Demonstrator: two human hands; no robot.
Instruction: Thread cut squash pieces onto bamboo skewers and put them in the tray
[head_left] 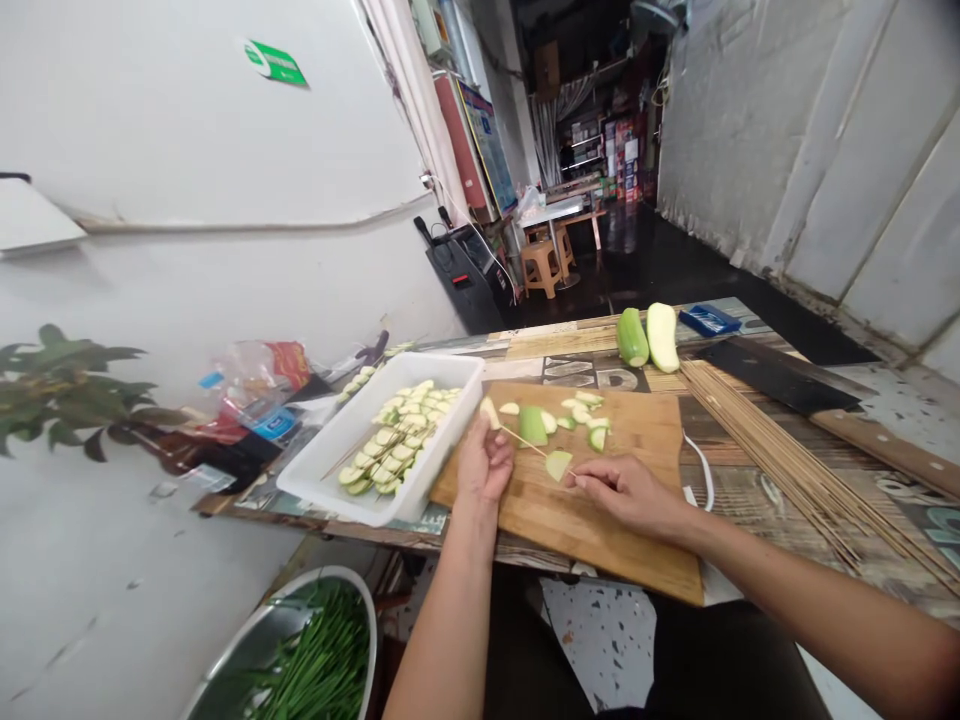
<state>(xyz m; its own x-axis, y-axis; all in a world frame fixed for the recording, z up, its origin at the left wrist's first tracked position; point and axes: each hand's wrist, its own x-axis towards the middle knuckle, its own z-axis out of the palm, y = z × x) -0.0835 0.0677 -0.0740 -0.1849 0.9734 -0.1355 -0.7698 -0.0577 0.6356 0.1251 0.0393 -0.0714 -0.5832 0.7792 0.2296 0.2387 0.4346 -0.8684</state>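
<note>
My right hand pinches one end of a thin bamboo skewer above the wooden cutting board. A pale green zucchini slice sits on the skewer, close to my right fingertips. At the skewer's other end, my left hand has its fingers curled, with a zucchini slice between thumb and fingertips. Whether the skewer tip has entered that slice I cannot tell. Beyond the hands, a larger green-skinned zucchini piece and several cut slices lie on the board.
Left of the board stands a white tray of skewered slices. Two zucchini pieces lie at the back, near a blue packet. A cleaver and loose skewers lie right. Below left, a metal bowl holds green stalks.
</note>
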